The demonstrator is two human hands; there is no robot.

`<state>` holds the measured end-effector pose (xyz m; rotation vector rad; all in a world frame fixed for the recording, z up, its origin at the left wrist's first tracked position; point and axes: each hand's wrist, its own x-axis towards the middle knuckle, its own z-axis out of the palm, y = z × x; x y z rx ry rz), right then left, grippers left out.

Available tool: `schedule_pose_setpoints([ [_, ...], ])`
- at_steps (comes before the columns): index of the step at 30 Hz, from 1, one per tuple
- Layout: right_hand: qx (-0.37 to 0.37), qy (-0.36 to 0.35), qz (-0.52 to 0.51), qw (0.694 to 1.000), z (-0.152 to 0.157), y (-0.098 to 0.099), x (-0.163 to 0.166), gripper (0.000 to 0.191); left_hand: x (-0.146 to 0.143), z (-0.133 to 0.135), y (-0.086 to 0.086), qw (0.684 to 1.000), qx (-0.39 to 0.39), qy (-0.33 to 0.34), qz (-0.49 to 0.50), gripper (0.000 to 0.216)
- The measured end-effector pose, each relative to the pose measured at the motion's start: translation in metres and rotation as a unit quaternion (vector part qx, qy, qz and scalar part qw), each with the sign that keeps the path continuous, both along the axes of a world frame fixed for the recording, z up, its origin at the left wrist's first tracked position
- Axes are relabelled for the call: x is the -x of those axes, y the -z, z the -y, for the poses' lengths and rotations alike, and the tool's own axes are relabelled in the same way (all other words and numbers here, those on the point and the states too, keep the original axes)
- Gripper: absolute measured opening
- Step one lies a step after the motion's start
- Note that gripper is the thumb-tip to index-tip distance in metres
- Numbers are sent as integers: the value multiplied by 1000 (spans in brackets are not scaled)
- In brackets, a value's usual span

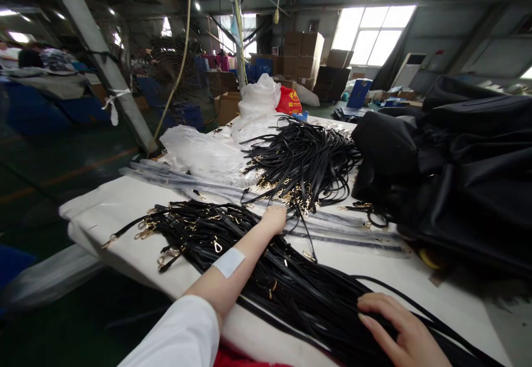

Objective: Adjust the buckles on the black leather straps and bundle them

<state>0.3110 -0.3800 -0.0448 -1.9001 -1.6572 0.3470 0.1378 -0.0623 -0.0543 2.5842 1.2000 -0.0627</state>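
Observation:
My left hand [274, 220] reaches across the table, its fingers closed around a thin black strap near the gold clasps of the far heap. The fingertips themselves are hidden from me. Below that arm stretches a long bundle of black straps [316, 284] with gold snap hooks along its left part. Over the right part of this bundle rests my right hand [399, 325], thumb and fingers apart, with nothing visibly gripped. A tangled heap of black straps [307, 156] lies farther back, its gold clasps gathered at the near side.
Straps in clear plastic sleeves [344, 239] lie between the two piles. Crumpled clear plastic [203, 153] and a red bag [288, 100] are at the back. Large black bags [453, 162] crowd the right side. A slanted metal post [100, 51] stands beyond the white table's [103, 206] left edge.

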Motion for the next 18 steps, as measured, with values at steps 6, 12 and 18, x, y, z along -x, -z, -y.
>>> schedule_pose_setpoints([
  [6, 23, 3, -27, 999, -1, -3, 0, 26, 24, 3, -15, 997, 33, 7, 72, 20],
  [12, 52, -4, -124, 991, -22, -22, 25, 24, 48, 51, -48, 964, 146, 95, 202, 32],
  [18, 71, 31, -410, 909, -39, -22, 47, 54, 42, 112, -65, 891, 268, 224, 290, 22],
])
